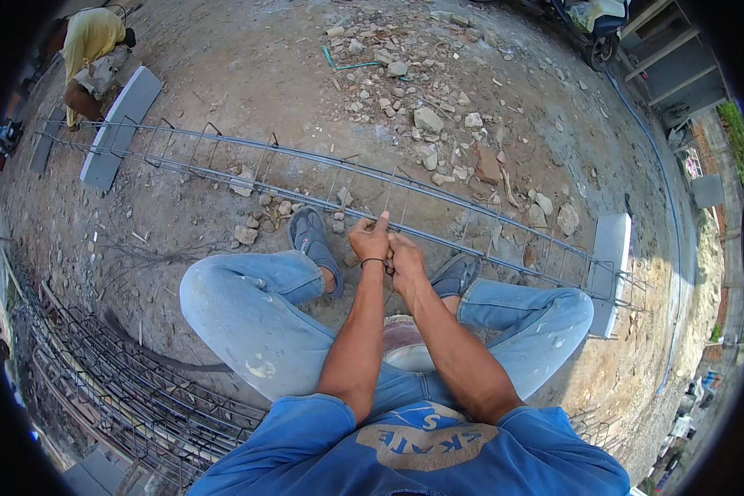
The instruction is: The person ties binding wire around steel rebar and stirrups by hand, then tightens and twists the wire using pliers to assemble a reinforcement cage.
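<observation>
A long rebar cage (314, 200), made of steel bars with bent stirrups, stretches across in front of me at about shin height. My left hand (370, 240), with a dark band at the wrist, is closed at its near bars, with one finger pointing up. My right hand (405, 258) is closed right beside it, the two touching or almost touching. Whatever is pinched between the fingers is too small or too hidden to make out. The cage rests on a grey block (122, 126) at the left and another grey block (610, 269) at the right.
Another person (95, 50) in a yellow top bends beside the left block. Stones and rubble (428, 120) lie beyond the cage. More rebar cages (132, 388) are stacked at my lower left. A blue hose (657, 157) runs along the right, near a parked motorbike (599, 41).
</observation>
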Motion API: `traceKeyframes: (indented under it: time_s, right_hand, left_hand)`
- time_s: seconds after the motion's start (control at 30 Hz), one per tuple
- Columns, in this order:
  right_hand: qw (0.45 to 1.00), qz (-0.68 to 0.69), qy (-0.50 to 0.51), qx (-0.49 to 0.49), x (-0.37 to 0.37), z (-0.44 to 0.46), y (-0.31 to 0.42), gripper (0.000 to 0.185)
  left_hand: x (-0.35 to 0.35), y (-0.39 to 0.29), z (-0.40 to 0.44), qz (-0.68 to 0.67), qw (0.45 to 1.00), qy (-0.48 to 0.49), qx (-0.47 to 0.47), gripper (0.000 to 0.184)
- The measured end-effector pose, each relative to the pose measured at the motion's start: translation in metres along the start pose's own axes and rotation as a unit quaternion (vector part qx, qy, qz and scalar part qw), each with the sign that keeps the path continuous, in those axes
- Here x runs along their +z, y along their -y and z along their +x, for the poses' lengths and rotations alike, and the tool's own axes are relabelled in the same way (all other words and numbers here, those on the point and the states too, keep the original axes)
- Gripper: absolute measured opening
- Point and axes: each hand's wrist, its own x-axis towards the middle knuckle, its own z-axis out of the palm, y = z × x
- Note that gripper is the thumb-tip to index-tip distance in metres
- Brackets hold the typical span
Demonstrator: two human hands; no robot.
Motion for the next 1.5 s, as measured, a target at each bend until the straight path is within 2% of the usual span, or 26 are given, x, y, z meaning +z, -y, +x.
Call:
traceKeyframes:
  time_s: [0.03, 0.1, 0.17, 0.2, 0.27, 0.3, 0.33, 0.37, 0.4, 0.53, 0.6, 0.63, 0.7, 0.73, 0.8, 0.83, 0.9, 0.93, 1.0, 1.23, 1.43, 1.5]
  right_hand:
    - [1.000, 0.006, 0.008, 0.007, 0.000, 0.000, 0.000, 0.020]
    - [1.000, 0.028, 0.006, 0.011, 0.001, 0.002, 0.001, 0.020]
    - [1.000, -0.012, -0.003, -0.005, 0.001, 0.001, -0.002, 0.021]
    - [1.000, -0.004, -0.026, -0.016, 0.003, 0.003, -0.005, 0.020]
    - [1.000, -0.001, -0.019, -0.016, 0.001, -0.001, -0.001, 0.020]
    - [1.000, -0.011, -0.003, -0.015, -0.001, -0.003, 0.000, 0.019]
    - [1.000, 0.000, -0.010, -0.015, -0.003, -0.003, 0.000, 0.019]
    - [1.000, -0.013, 0.009, -0.022, -0.005, -0.003, -0.001, 0.020]
    - [0.999, -0.026, 0.028, -0.029, -0.008, -0.003, -0.002, 0.020]
    - [0.995, -0.040, 0.073, -0.050, -0.021, -0.006, -0.005, 0.023]
    - [0.998, 0.045, 0.033, 0.003, -0.028, -0.010, -0.003, 0.022]
    - [0.998, 0.049, 0.031, 0.002, -0.031, -0.006, -0.005, 0.022]
    - [0.989, 0.099, -0.109, -0.001, -0.035, 0.008, -0.008, 0.026]
    - [0.988, 0.105, -0.111, -0.001, -0.037, 0.016, -0.009, 0.026]
    - [0.975, 0.221, 0.001, 0.020, -0.040, 0.033, -0.014, 0.034]
    - [0.974, 0.227, 0.000, 0.020, -0.037, 0.041, -0.019, 0.034]
    - [0.959, 0.278, 0.060, 0.010, -0.023, 0.052, -0.022, 0.050]
    - [0.957, 0.283, 0.060, 0.007, -0.018, 0.051, -0.020, 0.050]
    - [0.957, 0.279, 0.087, -0.003, -0.013, 0.048, -0.018, 0.046]
    - [0.961, 0.274, 0.031, -0.025, -0.002, 0.046, -0.019, 0.034]
    - [0.969, 0.243, 0.036, -0.041, 0.001, 0.047, -0.015, 0.033]
    - [0.980, 0.194, -0.022, -0.045, 0.006, 0.050, -0.014, 0.033]
  left_hand:
    - [0.000, -0.001, -0.001, 0.011, 1.000, 0.012, 0.000, 0.036]
    - [0.003, -0.005, 0.002, 0.091, 0.995, -0.033, -0.024, 0.034]
    - [0.004, 0.036, 0.024, 0.117, 0.993, -0.014, -0.027, 0.035]
    - [0.005, 0.062, 0.038, 0.184, 0.976, -0.070, 0.097, 0.035]
    - [0.004, 0.057, 0.037, 0.213, 0.956, -0.082, 0.184, 0.035]
    - [0.003, 0.037, 0.026, 0.219, 0.955, -0.072, 0.188, 0.035]
    - [0.002, 0.016, 0.013, 0.082, 0.995, -0.021, 0.059, 0.034]
    - [0.003, 0.006, 0.007, -0.057, 0.995, 0.028, -0.077, 0.033]
    - [0.002, 0.005, 0.007, -0.059, 0.995, 0.036, -0.078, 0.032]
    - [-0.006, 0.008, 0.004, -0.091, 0.987, 0.105, -0.078, 0.031]
    - [-0.002, 0.019, 0.008, -0.048, 0.994, 0.096, 0.007, 0.031]
    - [0.000, 0.027, 0.012, -0.044, 0.994, 0.098, 0.007, 0.031]
    - [0.005, 0.040, 0.018, -0.045, 0.993, 0.058, 0.089, 0.034]
    - [0.007, 0.039, 0.017, -0.041, 0.993, 0.062, 0.090, 0.034]
    - [0.006, 0.039, 0.014, -0.029, 0.992, 0.051, 0.108, 0.037]
    - [0.006, 0.038, 0.012, -0.024, 0.992, 0.055, 0.110, 0.037]
    - [0.005, 0.034, 0.011, 0.018, 0.994, 0.040, 0.101, 0.039]
    - [0.004, 0.031, 0.010, 0.020, 0.993, 0.043, 0.104, 0.039]
    - [0.002, 0.027, 0.008, 0.114, 0.981, 0.027, 0.153, 0.041]
    - [0.001, 0.016, 0.003, 0.089, 0.987, 0.054, 0.123, 0.043]
    - [0.004, 0.017, 0.005, 0.107, 0.980, 0.024, 0.164, 0.042]
    - [0.003, 0.016, 0.006, 0.137, 0.978, 0.021, 0.155, 0.043]
